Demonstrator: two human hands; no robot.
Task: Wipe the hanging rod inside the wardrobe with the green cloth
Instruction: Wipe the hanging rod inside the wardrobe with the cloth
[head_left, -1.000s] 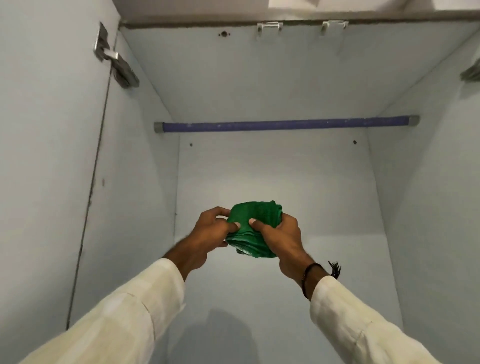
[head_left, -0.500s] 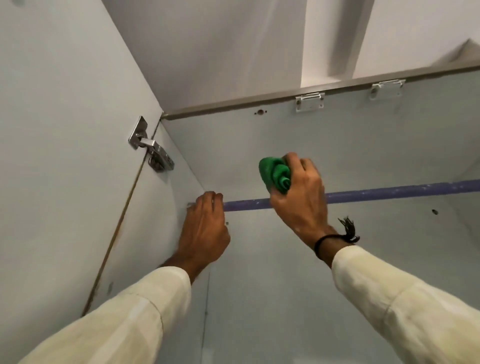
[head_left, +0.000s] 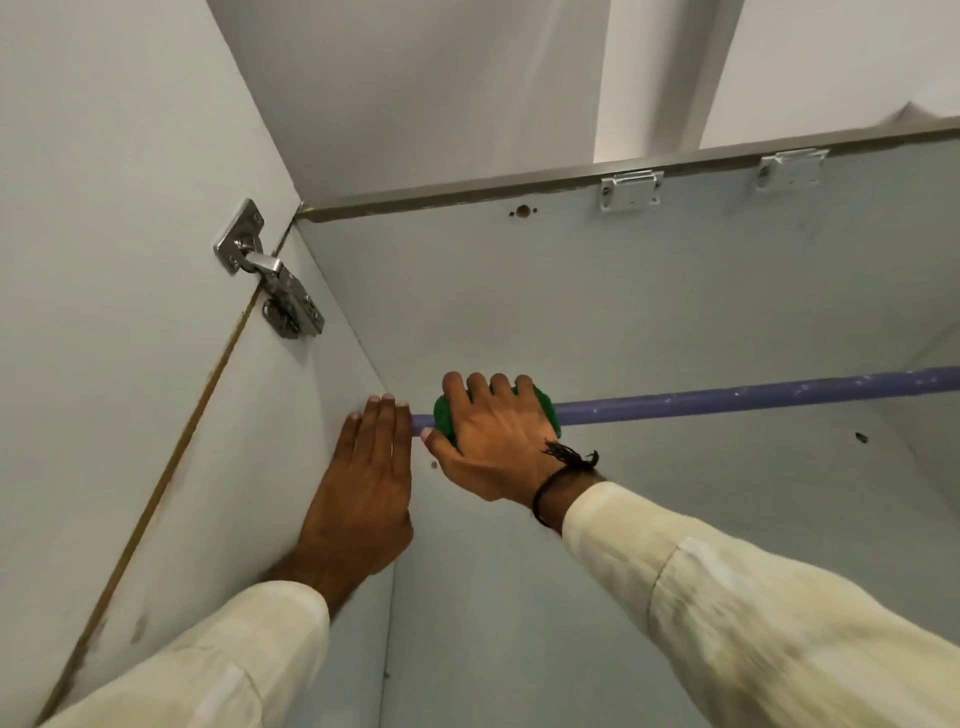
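A purple hanging rod runs across the pale blue wardrobe from the left wall to the right edge of view. My right hand is wrapped over the rod near its left end, pressing the bunched green cloth around it. Only the edges of the cloth show past my fingers. My left hand lies flat against the left inner wall, fingers straight and together, fingertips beside the rod's left end. It holds nothing.
A metal door hinge sits on the left wall above my left hand. Two white brackets are fixed under the wardrobe's top front rail. The left wall, top panel and back panel close in around the rod.
My right hand has brought the cloth down onto the rod and closed around it near the left end. My left hand has flattened against the left wall. The camera has tilted slightly.
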